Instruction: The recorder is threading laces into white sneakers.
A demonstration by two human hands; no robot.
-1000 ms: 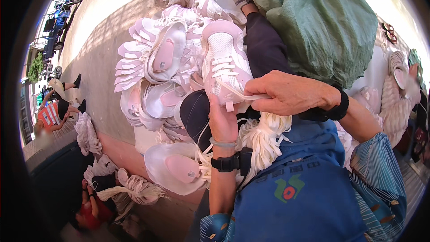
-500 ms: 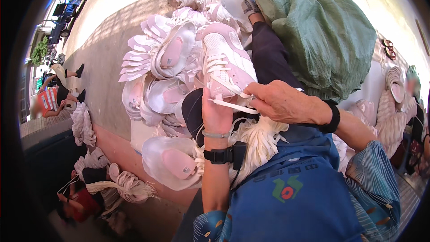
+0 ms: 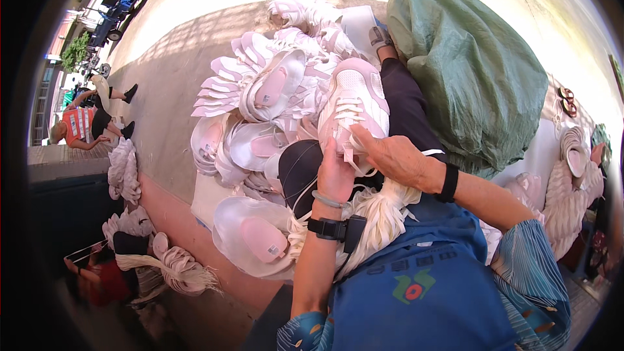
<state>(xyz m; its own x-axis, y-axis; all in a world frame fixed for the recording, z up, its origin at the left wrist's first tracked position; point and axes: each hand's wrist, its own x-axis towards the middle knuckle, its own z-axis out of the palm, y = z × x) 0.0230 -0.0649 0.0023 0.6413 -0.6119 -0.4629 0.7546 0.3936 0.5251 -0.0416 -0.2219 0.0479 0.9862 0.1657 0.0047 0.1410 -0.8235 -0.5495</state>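
The left hand (image 3: 335, 175) gripped a shoe upper (image 3: 354, 88) by its ankle end, fingers hidden behind it. Pale pink and white, with white lacing (image 3: 348, 112) criss-crossing its front, the upper pointed its toe away, over the person's lap. The right hand (image 3: 402, 161) touched its near right side; how far those fingers closed could not be told. Around lay a lace bundle (image 3: 383, 218), heaped uppers (image 3: 224, 88) and a green sack (image 3: 471, 71).
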